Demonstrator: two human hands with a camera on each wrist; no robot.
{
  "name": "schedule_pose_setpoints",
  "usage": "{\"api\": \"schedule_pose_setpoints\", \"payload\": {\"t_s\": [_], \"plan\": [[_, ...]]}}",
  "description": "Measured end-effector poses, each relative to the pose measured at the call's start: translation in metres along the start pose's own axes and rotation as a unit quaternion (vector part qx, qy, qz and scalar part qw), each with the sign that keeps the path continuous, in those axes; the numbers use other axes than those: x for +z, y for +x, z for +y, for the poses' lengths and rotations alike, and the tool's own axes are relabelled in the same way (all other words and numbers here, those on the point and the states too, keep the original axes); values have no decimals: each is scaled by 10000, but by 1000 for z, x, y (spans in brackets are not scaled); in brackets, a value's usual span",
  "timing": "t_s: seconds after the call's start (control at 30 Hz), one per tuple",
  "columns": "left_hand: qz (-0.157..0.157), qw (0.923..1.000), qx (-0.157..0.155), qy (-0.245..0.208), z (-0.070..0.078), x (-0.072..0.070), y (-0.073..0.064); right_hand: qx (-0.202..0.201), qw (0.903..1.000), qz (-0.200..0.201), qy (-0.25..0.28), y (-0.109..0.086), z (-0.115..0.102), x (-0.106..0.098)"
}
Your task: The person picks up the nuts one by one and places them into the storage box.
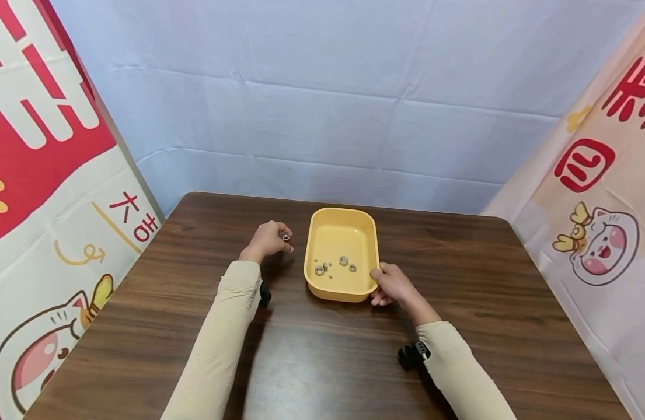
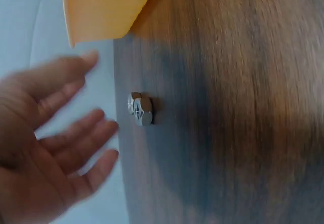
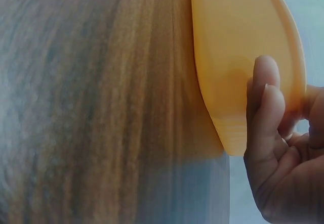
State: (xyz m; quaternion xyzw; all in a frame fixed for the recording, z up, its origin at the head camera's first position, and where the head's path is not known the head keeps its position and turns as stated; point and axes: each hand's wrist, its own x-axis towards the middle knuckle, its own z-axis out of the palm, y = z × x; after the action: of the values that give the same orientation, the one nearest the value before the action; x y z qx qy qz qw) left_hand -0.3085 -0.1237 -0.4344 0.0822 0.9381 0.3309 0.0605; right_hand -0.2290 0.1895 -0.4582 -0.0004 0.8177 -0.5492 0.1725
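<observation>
Two metal hex nuts [image 2: 139, 108] lie against each other on the table. My left hand [image 2: 61, 128] hovers beside them, fingers spread and loosely bent, holding nothing. In the head view this hand [image 1: 269, 239] is left of a yellow plastic tray [image 1: 343, 217], and a nut [image 1: 286, 237] shows between thumb and fingers. My right hand [image 1: 393, 284] grips the tray's near right corner, thumb over the rim. The right wrist view shows its fingers [image 3: 268, 107] against the tray's outer wall. Several nuts of different sizes, including a large nut [image 1: 344, 261], lie inside the tray.
The dark wooden table [image 1: 322, 361] extends around the tray, its back edge close to a pale cloth backdrop [image 1: 322, 116]. Printed cloths with cartoon figures hang at the left [image 1: 38, 175] and right [image 1: 590, 262].
</observation>
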Motion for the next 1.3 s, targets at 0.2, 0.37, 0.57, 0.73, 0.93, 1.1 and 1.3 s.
{"api": "schedule_pose_setpoints", "payload": {"t_s": [0.2,0.37,0.57,0.73,0.93,1.1,1.3], "plan": [[279,9949,-820,-509,-12,-2,-3,31,10000,48,-20,1,0,1],[280,9833,-1367,-1168,-21,0,-4,62,10000,55,-15,1,1,1],[260,9664,-1720,-1893,-26,5,0,54,9999,99,-38,0,0,0],[421,9470,-2163,-2336,-29,12,6,34,9999,76,-59,2,2,1],[605,9476,-2327,-2103,-30,19,13,67,9999,99,-76,3,3,0],[717,9629,-2196,-1396,-25,20,10,63,9999,75,-109,3,2,0],[946,9676,-2122,-987,-23,22,8,52,9999,72,-94,1,2,0]]}}
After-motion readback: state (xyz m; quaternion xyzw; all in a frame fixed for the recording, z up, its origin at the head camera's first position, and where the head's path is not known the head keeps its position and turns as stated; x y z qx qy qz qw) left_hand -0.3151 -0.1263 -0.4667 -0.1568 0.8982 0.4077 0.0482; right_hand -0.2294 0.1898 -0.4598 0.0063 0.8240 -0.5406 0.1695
